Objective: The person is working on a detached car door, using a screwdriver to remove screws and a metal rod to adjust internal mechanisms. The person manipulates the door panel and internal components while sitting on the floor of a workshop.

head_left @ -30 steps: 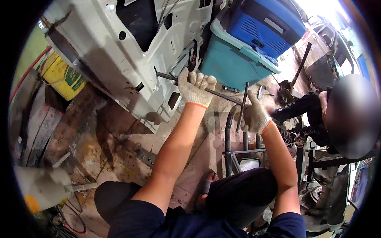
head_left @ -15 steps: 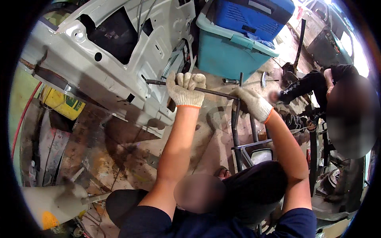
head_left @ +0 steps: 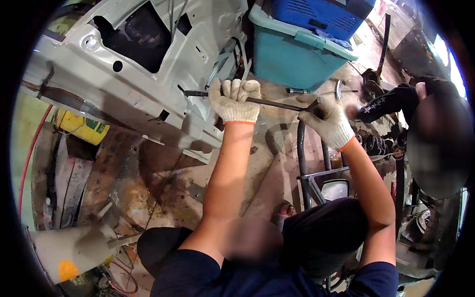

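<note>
A long dark metal rod [head_left: 279, 104] spans the space between my two hands, nearly level and dipping slightly to the right. My left hand [head_left: 234, 102], in a whitish knit glove with an orange cuff, has its fingers wrapped round the rod. The rod's left tip sits close to a slot in a light grey vehicle door panel [head_left: 143, 91]; whether it enters the slot I cannot tell. At the rod's right end, my right hand [head_left: 330, 121], gloved the same way, closes round it, with the thumb on the near side. That glove hides the rod's end.
Beyond my hands stands a teal bin [head_left: 299, 57] with a blue case [head_left: 316, 17] on top. Another person [head_left: 438, 143] is at the right. A dark tubular frame [head_left: 302, 161] rises below my right hand. A yellow container [head_left: 81, 126] and a pale cylinder [head_left: 74, 250] are at left.
My right hand has turned on the rod's end, and a short upright bar that stuck up there no longer shows. My left hand keeps its grip. The whole view has shifted slightly.
</note>
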Demonstrator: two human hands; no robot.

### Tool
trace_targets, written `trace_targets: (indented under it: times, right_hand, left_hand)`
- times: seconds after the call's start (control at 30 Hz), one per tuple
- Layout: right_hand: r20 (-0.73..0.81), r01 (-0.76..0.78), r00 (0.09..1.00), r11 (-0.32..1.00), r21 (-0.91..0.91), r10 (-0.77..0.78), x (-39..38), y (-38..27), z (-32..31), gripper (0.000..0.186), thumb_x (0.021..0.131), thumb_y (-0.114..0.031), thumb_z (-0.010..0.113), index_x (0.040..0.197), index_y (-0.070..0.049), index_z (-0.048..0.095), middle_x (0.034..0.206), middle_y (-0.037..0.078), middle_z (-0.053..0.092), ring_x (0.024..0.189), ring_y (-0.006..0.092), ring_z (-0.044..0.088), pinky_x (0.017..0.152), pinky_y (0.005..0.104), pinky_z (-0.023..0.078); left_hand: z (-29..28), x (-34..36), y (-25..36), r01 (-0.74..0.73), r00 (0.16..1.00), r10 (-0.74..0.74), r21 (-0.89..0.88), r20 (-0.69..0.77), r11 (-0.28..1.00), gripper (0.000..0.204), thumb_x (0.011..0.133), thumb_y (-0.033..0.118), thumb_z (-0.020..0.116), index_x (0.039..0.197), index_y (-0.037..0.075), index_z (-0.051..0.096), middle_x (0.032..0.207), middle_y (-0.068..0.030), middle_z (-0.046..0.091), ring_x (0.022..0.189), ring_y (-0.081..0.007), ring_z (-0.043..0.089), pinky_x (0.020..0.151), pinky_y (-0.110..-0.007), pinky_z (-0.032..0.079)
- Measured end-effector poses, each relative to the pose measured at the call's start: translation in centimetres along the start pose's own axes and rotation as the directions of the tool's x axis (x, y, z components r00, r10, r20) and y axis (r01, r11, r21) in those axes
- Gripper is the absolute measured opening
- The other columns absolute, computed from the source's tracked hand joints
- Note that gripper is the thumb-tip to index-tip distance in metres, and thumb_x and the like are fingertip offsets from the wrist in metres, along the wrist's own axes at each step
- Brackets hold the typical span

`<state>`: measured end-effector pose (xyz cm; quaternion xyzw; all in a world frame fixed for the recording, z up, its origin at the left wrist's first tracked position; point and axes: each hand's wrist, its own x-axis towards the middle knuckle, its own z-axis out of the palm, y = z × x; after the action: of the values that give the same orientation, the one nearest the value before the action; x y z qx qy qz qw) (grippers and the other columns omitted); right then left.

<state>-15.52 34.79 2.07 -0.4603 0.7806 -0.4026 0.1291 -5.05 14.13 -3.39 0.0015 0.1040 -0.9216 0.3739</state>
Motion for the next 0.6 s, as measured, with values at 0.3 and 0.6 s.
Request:
trace_targets:
  times: [0.3,0.6]
  right_hand:
    - [0.664,-0.818,0.568,0.243,0.521,0.486,0.8,0.9,-3.2,0.057,0.09,-0.063,0.047,0.088,-0.008,0.058,0.075,0.008,0.061,0.055,0.0184,0.055,0.045,0.0282,0.039]
    - [-0.247,0.401,0.596,0.549,-0.733,-0.764,-0.4,-0.3,-4.4,0.04,0.074,0.009,0.065,0.112,-0.004,0.061,0.104,0.011,0.06,0.085,0.0229,0.062,0.074,0.0321,0.051]
  left_hand:
    - [-0.2,0.3,-0.1,0.019,0.999,-0.017,-0.075,0.03,0.997,0.058,0.09,0.038,0.058,0.049,0.018,0.023,0.045,0.0045,0.02,0.041,-0.0128,0.017,0.057,-0.03,0.04]
    - [0.4,0.6,0.5,-0.055,0.998,0.057,-0.058,0.032,0.997,0.054,0.087,0.032,0.056,0.049,0.019,0.019,0.044,0.0048,0.02,0.04,-0.013,0.016,0.055,-0.031,0.039]
